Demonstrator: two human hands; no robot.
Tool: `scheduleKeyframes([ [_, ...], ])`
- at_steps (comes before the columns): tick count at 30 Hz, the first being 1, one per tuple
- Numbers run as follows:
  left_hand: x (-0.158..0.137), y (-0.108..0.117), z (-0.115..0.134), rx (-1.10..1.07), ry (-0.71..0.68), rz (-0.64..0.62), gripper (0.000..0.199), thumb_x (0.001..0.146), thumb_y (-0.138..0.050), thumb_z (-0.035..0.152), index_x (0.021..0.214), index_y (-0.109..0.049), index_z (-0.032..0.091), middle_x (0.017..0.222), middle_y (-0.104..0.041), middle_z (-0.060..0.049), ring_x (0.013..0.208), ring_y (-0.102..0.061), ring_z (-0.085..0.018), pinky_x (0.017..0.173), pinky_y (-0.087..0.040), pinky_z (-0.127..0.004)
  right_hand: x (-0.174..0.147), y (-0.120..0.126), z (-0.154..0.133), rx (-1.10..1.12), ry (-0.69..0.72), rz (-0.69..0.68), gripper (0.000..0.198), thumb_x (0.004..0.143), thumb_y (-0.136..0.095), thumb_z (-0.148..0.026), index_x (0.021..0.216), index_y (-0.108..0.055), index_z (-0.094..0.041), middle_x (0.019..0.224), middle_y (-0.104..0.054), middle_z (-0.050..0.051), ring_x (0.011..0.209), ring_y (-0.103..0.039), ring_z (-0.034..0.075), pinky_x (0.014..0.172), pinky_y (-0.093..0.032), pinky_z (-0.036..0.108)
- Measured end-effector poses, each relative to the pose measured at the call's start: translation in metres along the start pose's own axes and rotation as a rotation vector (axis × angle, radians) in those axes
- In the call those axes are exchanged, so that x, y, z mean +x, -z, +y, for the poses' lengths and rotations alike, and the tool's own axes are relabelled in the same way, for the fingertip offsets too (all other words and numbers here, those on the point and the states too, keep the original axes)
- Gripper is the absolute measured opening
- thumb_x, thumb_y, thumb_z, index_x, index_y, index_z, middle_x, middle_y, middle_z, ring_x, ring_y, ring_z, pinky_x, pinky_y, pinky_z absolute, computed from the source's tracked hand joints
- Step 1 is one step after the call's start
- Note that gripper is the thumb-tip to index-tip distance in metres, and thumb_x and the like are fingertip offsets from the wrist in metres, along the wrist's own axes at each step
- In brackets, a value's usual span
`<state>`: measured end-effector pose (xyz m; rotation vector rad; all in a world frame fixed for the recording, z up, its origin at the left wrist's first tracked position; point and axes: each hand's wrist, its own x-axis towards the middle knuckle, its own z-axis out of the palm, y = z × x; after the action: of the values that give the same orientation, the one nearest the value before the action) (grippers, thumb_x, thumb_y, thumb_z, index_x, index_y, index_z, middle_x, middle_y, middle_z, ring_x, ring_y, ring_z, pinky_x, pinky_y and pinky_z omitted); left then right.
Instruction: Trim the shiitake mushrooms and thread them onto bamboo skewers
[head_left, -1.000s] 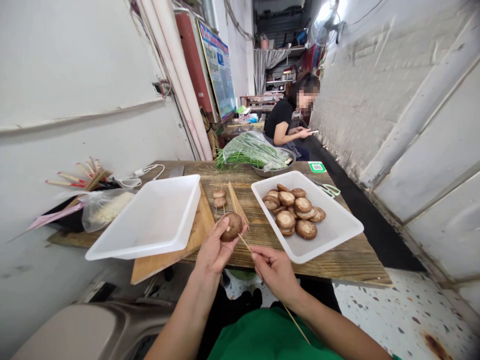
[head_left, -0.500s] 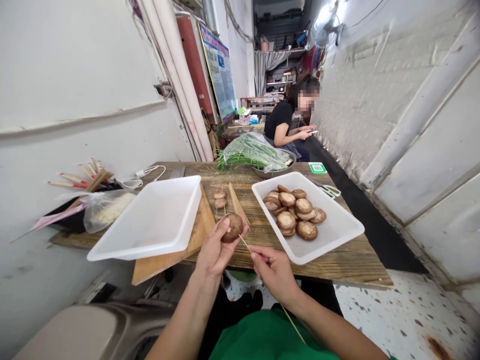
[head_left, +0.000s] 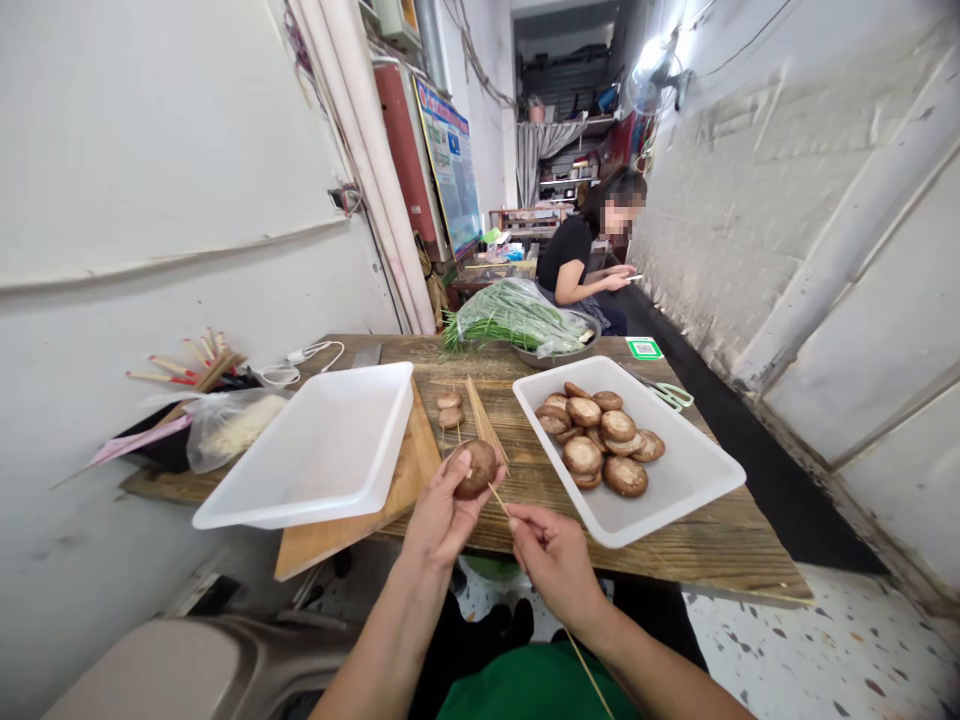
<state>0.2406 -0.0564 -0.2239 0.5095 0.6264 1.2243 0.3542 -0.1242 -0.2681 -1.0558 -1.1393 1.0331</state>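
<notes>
My left hand (head_left: 444, 515) is closed around a brown mushroom (head_left: 477, 470), cap facing up, over the table's front edge. Pinched in my right hand (head_left: 553, 555) is a thin wooden skewer (head_left: 589, 672); its tip meets the mushroom's right side, and I cannot tell how deep it goes. Just beyond, skewered mushrooms (head_left: 450, 408) lie on the table beside a bunch of loose skewers (head_left: 484, 425). On the right, a white tray (head_left: 690, 475) holds several more mushrooms (head_left: 619, 427).
An empty white tray (head_left: 307, 440) rests partly on a wooden board (head_left: 322, 547) at left. Bagged green stalks (head_left: 517, 312) fill a metal bowl at the back. Green-handled scissors (head_left: 673, 397) lie by the right tray. A seated person (head_left: 574, 260) holds a phone beyond the table.
The camera view has shifted slightly, so the whole scene sits a little lower and further right. Both hands keep their grips, with the skewer tip still at the mushroom.
</notes>
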Motion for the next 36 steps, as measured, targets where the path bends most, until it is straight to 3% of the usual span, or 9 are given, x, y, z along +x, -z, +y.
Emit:
scheduleKeyframes([
  [36, 0.006, 0.002, 0.003, -0.066, 0.061, 0.037, 0.008, 0.078, -0.054, 0.007, 0.084, -0.058, 0.01, 0.09, -0.067, -0.012, 0.09, -0.064, -0.024, 0.081, -0.053, -0.042, 0.014, -0.012, -0.003, -0.149, 0.063, -0.023, 0.026, 0.082, -0.047, -0.037, 0.086, -0.06, -0.014, 0.047, -0.04, -0.007, 0.041, -0.034, 0.008, 0.041, -0.026, 0.019],
])
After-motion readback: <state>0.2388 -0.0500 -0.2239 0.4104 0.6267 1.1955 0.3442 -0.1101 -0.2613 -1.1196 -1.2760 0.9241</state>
